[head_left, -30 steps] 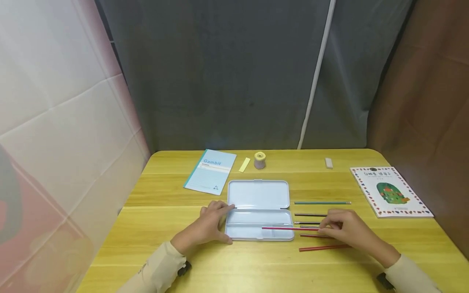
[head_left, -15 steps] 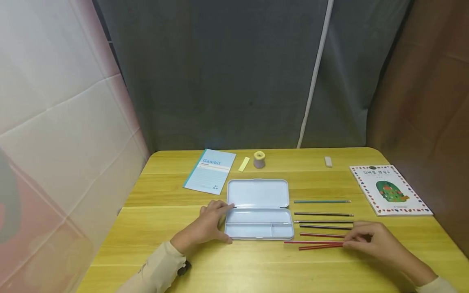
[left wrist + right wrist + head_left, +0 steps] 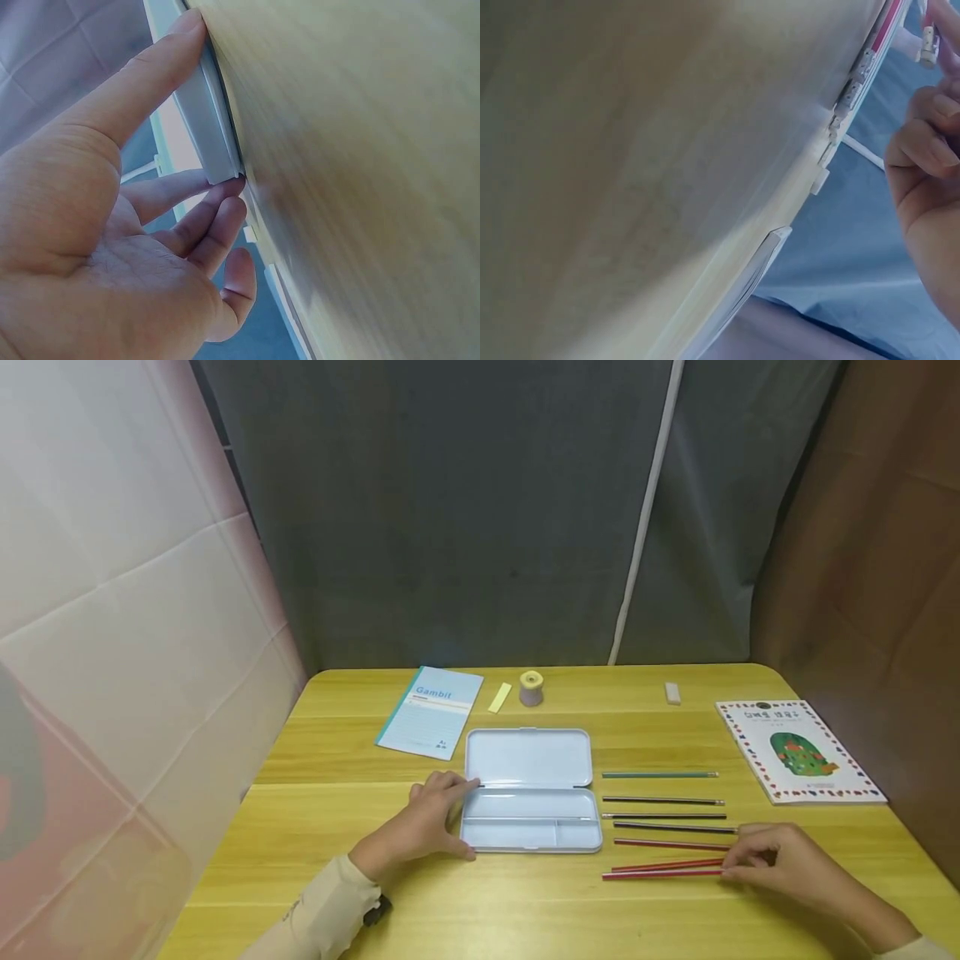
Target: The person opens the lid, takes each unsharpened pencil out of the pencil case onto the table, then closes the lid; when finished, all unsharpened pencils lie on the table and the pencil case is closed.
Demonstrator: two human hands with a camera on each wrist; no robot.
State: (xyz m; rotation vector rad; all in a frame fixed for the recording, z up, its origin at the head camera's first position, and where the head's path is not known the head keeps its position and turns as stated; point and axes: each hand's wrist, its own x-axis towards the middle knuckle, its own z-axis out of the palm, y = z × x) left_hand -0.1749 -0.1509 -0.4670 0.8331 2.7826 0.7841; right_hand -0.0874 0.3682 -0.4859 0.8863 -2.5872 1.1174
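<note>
A white pencil case point(image 3: 527, 758) lies open on the table, its lid folded back and its divided tray toward the person. My left hand point(image 3: 420, 817) holds the left end of the case, thumb at the front corner and fingers near the hinge; the left wrist view shows the thumb point(image 3: 161, 67) against its edge. Between thumb and fingers, my right hand point(image 3: 795, 870) pinches a red pencil point(image 3: 652, 876) near its eraser end point(image 3: 928, 46). Just behind it lies another red pencil point(image 3: 660, 865), nearly parallel. Several more pencils, including a green pencil point(image 3: 660, 775), lie in a row right of the case.
Behind the case are a light blue notebook point(image 3: 431, 714), a yellow strip point(image 3: 500, 697) and a small yellow-topped spool-shaped thing point(image 3: 531, 689). A white eraser point(image 3: 672, 694) lies farther right. A picture book point(image 3: 801, 752) sits near the table's right edge.
My right hand has carried the red pencil from over the case's tray to the right and toward the person, down beside the other red pencil. My left hand stays put.
</note>
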